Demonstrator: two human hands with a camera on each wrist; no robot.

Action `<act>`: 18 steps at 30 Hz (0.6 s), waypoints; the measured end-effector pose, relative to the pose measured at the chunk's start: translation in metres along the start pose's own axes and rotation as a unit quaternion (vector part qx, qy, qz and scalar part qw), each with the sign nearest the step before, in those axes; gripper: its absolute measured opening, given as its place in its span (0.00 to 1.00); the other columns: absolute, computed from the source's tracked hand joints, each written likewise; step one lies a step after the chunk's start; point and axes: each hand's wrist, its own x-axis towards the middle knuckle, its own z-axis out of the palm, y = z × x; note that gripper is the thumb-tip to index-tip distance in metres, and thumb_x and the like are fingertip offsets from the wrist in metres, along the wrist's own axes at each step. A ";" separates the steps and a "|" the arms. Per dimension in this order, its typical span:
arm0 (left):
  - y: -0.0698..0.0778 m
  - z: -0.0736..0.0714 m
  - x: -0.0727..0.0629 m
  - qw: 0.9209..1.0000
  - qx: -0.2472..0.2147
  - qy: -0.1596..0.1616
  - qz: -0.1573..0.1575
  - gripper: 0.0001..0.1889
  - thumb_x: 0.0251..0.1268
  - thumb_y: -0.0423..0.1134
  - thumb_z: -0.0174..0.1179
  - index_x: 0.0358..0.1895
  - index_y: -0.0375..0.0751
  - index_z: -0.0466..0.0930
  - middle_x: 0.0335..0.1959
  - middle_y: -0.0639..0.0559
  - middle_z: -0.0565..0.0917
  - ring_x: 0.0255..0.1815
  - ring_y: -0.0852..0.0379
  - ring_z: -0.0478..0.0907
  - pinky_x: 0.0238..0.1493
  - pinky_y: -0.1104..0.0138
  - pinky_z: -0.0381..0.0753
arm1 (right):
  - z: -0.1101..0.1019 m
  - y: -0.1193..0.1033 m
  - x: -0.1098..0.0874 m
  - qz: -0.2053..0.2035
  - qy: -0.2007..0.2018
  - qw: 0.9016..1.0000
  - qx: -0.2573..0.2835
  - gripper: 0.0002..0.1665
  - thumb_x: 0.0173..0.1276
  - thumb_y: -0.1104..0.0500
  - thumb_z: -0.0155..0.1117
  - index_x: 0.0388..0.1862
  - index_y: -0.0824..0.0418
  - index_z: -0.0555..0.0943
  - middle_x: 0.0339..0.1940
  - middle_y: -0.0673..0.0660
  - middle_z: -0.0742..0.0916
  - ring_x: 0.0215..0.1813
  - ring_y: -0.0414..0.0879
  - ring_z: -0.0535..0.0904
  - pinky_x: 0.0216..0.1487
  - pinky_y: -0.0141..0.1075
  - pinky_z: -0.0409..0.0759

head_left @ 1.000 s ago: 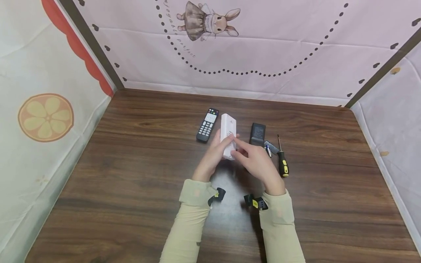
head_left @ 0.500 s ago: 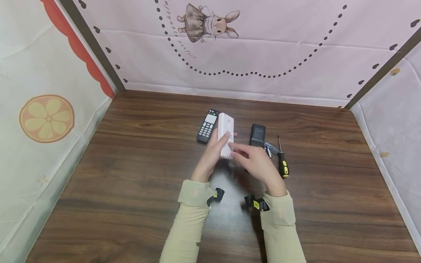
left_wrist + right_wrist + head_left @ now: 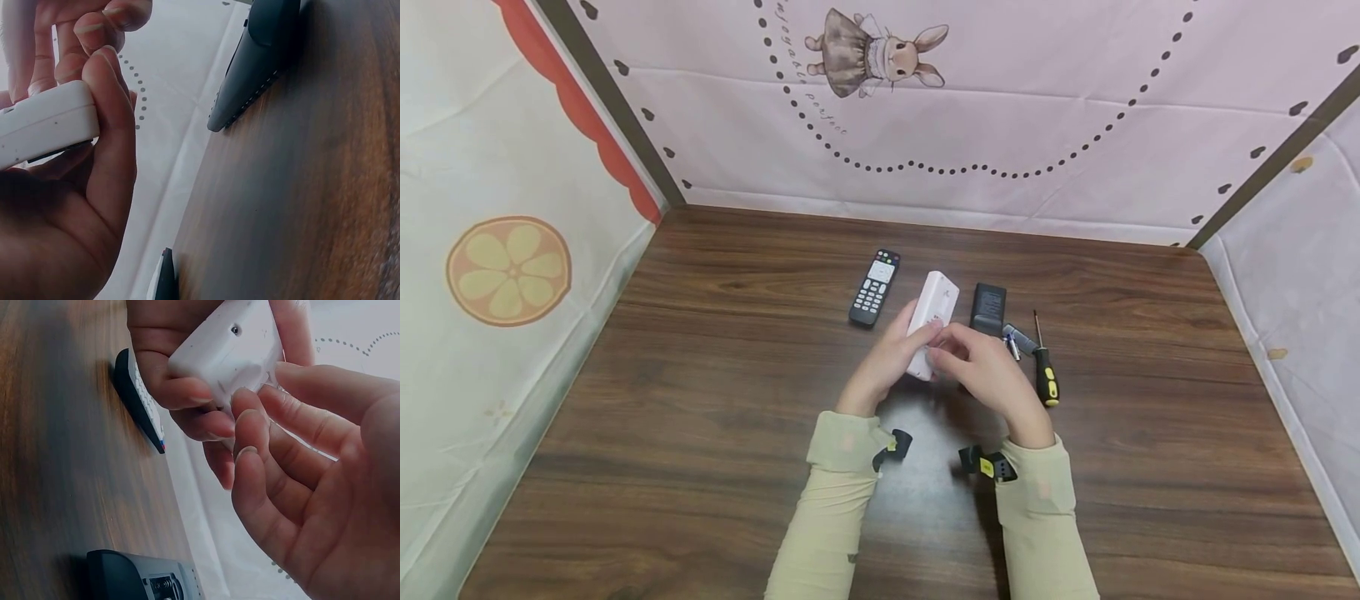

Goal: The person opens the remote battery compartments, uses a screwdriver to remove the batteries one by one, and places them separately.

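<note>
My left hand (image 3: 883, 362) grips a white oblong plastic device (image 3: 942, 298) above the table, with its thumb across the printed face. In the left wrist view, the fingers (image 3: 115, 134) wrap round one end of that device (image 3: 62, 119). From the right, my right hand (image 3: 985, 367) bends its thumb and fingertips against the device's edge. A small screw hole (image 3: 235, 329) shows in the white casing in the right wrist view, where the right fingertips (image 3: 247, 400) pinch at the near edge. What lies between those fingertips is partly hidden.
A black remote control (image 3: 874, 289) lies left of the hands. To the right are a black device (image 3: 988, 307) with an opened compartment (image 3: 165, 586), a small grey piece (image 3: 1019, 337), a battery (image 3: 1013, 347) and a black-and-yellow screwdriver (image 3: 1046, 375). Patterned cloth walls (image 3: 1000, 125) border the table.
The white device has shifted right and toward the body, its far end now leaning right. My right index finger has gone from its face to its edge. The table items stay put.
</note>
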 end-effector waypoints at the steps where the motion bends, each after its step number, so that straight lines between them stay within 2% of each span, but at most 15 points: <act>1: 0.000 0.000 0.000 1.000 0.002 -0.001 0.000 0.26 0.63 0.50 0.51 0.62 0.51 0.57 0.44 0.41 0.74 0.29 0.51 0.78 0.27 0.51 0.79 | 0.000 0.000 0.000 0.000 -0.001 1.000 0.002 0.12 0.62 0.46 0.57 0.40 0.49 0.76 0.29 0.46 0.82 0.30 0.42 0.76 0.27 0.35 0.76; 7: 0.001 0.000 0.000 1.000 0.010 0.003 0.001 0.26 0.63 0.50 0.51 0.62 0.50 0.57 0.45 0.42 0.74 0.30 0.51 0.78 0.27 0.56 0.79 | 0.000 -0.002 -0.001 0.005 -0.006 1.000 0.006 0.12 0.62 0.47 0.58 0.41 0.49 0.76 0.30 0.47 0.82 0.31 0.42 0.76 0.28 0.35 0.76; 18: -0.001 -0.001 -0.001 1.000 -0.005 -0.009 -0.003 0.25 0.63 0.48 0.51 0.62 0.51 0.58 0.43 0.41 0.74 0.29 0.51 0.77 0.24 0.54 0.79 | 0.000 -0.001 -0.001 0.005 -0.010 1.000 0.000 0.14 0.62 0.46 0.57 0.43 0.50 0.76 0.27 0.47 0.82 0.29 0.42 0.75 0.28 0.35 0.76</act>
